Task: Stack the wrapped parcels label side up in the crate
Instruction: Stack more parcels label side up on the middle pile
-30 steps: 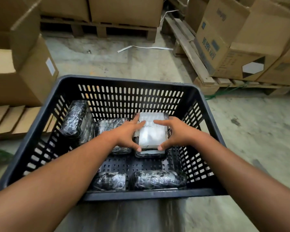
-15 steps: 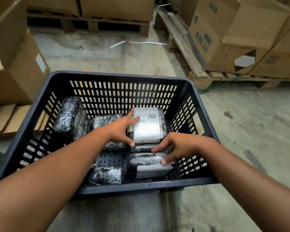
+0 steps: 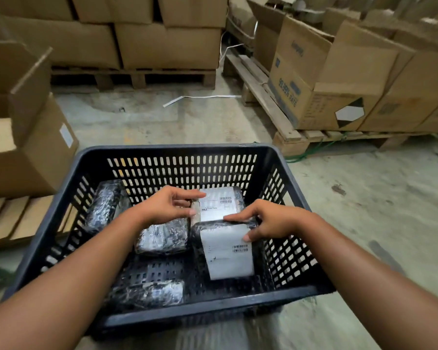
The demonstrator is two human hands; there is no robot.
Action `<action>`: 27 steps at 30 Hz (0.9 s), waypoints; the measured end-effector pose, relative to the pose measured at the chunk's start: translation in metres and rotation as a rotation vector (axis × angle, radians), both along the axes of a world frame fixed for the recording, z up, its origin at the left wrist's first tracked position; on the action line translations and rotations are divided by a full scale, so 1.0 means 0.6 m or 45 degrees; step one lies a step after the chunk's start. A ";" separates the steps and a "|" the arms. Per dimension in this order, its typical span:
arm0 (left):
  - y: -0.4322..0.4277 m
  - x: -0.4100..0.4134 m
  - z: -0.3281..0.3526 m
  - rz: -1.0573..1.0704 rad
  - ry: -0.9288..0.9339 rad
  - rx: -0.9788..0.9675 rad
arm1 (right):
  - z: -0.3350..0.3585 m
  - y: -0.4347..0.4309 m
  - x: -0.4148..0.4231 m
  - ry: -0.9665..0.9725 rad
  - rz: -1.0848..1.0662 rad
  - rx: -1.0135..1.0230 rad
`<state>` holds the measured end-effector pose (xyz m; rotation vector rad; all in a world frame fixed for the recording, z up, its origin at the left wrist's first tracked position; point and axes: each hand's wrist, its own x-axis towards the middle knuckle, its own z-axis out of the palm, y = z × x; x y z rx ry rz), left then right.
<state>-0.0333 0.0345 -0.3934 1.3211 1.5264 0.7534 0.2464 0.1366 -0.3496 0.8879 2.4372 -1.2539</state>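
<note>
A black slotted crate [image 3: 91, 157] holds several parcels in black shiny wrap. One parcel [image 3: 219, 204] lies at the back right with its white label up. In front of it a second parcel [image 3: 229, 253] shows its white label up, and my right hand [image 3: 268, 219] grips its far edge. My left hand [image 3: 171, 204] hovers at the left edge of the back parcel, fingers curled but apart, holding nothing. Three more parcels show no label: one [image 3: 105, 204] leaning on the left wall, one [image 3: 162, 238] in the middle, one [image 3: 147, 294] at the front.
Cardboard boxes [image 3: 321, 79] stand on a wooden pallet [image 3: 286, 132] to the right, and more boxes [image 3: 167, 44] on a pallet behind. An open carton [image 3: 23, 137] sits close on the left. A white strap [image 3: 200, 97] lies on the concrete floor.
My right hand left the back labelled parcel, took the front right parcel and turned it label up. My left hand lifted off the back parcel. The camera view tilted up.
</note>
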 end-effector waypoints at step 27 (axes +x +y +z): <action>-0.006 0.006 0.031 0.395 -0.646 0.145 | 0.019 0.045 -0.032 0.436 -0.299 0.036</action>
